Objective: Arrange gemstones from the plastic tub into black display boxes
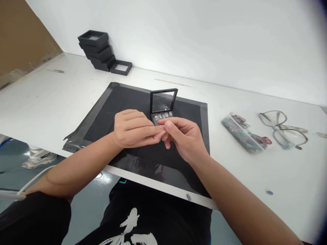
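Note:
My left hand [136, 128] and my right hand [186, 137] meet at the fingertips above the black mat [102, 120]. Both are closed, with thumbs pressed against fingers. Whatever lies between the fingertips is hidden or too small to name. Just behind them stands a small black case [163, 91] with its clear-windowed lid tilted up. Inside it sits a row of small, pale, shiny pieces that look like decorated false nails [163, 116]. My fingers cover the front part of the case.
Stacked black frame-like boxes [95, 51] stand at the back left, a single black frame [121, 67] beside them. Rightward lie a clear plastic box [242, 132] of colourful pieces and eyeglasses [283, 129]. Small bluish pieces rest near the front edge [188, 197] and at right [269, 192].

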The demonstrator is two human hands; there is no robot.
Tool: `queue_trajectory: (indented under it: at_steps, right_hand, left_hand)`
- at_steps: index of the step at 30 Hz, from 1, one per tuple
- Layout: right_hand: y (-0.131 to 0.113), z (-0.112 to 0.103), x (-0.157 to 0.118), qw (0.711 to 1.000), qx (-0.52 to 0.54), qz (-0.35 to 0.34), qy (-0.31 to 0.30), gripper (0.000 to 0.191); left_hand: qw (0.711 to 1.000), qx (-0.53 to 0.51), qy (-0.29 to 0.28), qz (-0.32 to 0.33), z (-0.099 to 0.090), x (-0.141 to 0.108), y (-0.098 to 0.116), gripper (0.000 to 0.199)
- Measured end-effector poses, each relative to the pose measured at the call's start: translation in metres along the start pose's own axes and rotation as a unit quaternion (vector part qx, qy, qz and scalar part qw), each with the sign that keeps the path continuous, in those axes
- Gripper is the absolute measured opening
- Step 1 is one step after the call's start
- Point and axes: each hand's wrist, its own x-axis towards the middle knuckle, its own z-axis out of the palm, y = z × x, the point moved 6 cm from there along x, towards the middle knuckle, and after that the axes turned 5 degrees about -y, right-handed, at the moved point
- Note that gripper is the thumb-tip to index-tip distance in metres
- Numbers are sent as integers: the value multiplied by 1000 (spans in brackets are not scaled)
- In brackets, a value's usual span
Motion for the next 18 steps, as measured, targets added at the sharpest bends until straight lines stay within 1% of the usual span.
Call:
queue_trajectory:
  at_steps: [3, 5, 7, 9, 11, 13, 15, 16, 18]
  right_hand:
    - [8, 4, 0, 997, 40, 64, -4, 32]
    - [7, 4, 0, 997, 50, 63, 7, 30]
    - [4, -1, -1, 997, 49, 39, 34, 26]
    - [4, -5, -1, 998, 30, 27, 50, 24]
    - [6, -10, 0, 998, 5, 25, 62, 26]
    - [8, -14, 1, 997, -13, 25, 74, 29]
    - [7, -15, 2, 997, -29, 23, 72, 33]
    - [7, -15, 2, 997, -38, 22, 64, 34]
    - [5, -13, 3, 998, -50, 18, 47, 35]
  left_hand:
    - [1000, 16, -9, 18, 1, -3, -2, 9]
    - [999, 23, -18, 20, 4, -5, -2, 9]
    - [1000, 21, -21, 11, 7, -7, -2, 10]
    - [1000, -2, -16, -15, 10, -8, -4, 10]
    - [997, -51, -11, -53, 13, -9, -7, 12]
    - [989, -104, -12, -105, 16, -11, -13, 17]
    - [977, -142, -17, -160, 18, -14, -19, 21]
    - [972, -155, -21, -177, 19, -15, -21, 24]
    - [968, -176, -26, -176, 21, -16, -21, 31]
